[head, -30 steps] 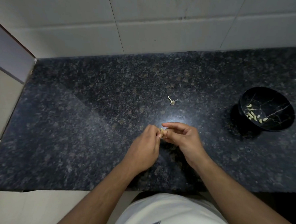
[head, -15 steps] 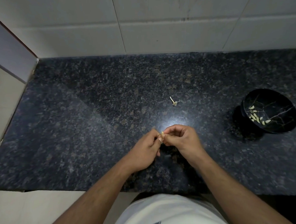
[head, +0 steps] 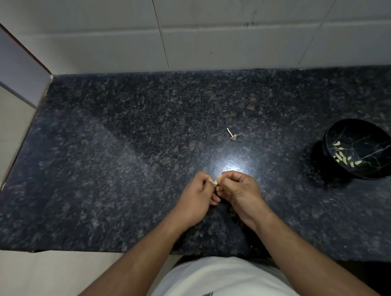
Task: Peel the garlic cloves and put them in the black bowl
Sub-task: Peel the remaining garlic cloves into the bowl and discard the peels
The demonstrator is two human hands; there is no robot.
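A small pale garlic clove [head: 217, 181] is pinched between the fingertips of both hands above the middle of the dark granite counter [head: 122, 151]. My left hand [head: 196, 198] holds it from the left, my right hand [head: 238, 189] from the right, fingers of both curled. Most of the clove is hidden by the fingers. The black bowl [head: 381, 160] with thin gold veins stands at the right and holds several peeled cloves [head: 343, 157].
A dry garlic stem with root bits [head: 232, 135] lies on the counter beyond my hands. A white tiled wall [head: 206, 34] runs along the back. The counter ends at the left at a pale wall and at its front edge near my body.
Both hands stayed together on the clove. My right hand's fingers curled in more tightly and the hands shifted slightly toward me.
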